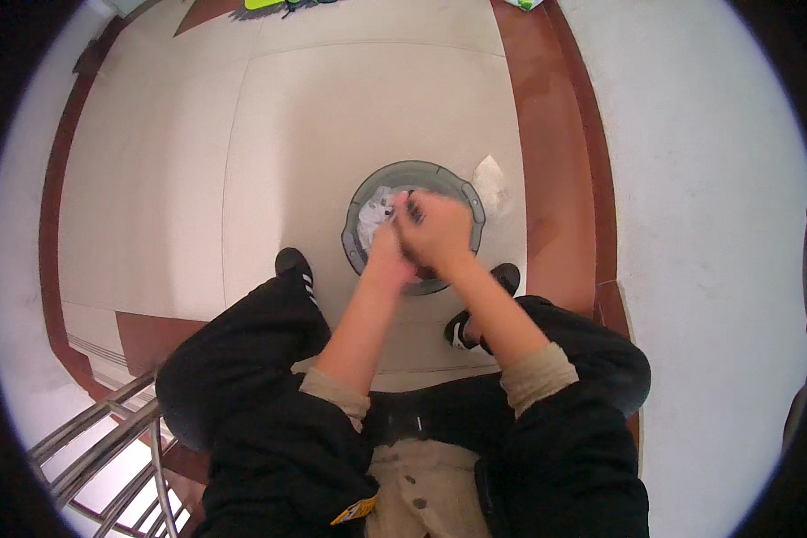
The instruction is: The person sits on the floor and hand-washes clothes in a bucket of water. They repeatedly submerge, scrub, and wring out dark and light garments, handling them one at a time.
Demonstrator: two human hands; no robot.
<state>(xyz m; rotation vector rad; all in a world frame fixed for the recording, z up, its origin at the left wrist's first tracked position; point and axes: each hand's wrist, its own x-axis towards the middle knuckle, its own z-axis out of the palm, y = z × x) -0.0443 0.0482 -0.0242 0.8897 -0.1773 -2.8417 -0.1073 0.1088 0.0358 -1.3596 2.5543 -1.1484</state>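
A round grey plastic basin (pixel 403 173) stands on the tiled floor between my feet. Crumpled white cloth (pixel 374 216) lies in its left part. Both my hands are together over the basin, blurred by motion. My right hand (pixel 440 225) is curled, with a small dark patch of something at its fingers. Close against it on the left is my left hand (pixel 393 249), partly covered by the right one. Whether the fingers grip the cloth or the dark item cannot be made out.
A wet patch (pixel 491 185) marks the floor right of the basin. My black shoes (pixel 294 265) flank it. Metal railing (pixel 101 430) runs at the lower left. White walls (pixel 706 269) rise at both sides. A bright green item with dark bristles (pixel 262 5) is at the top edge.
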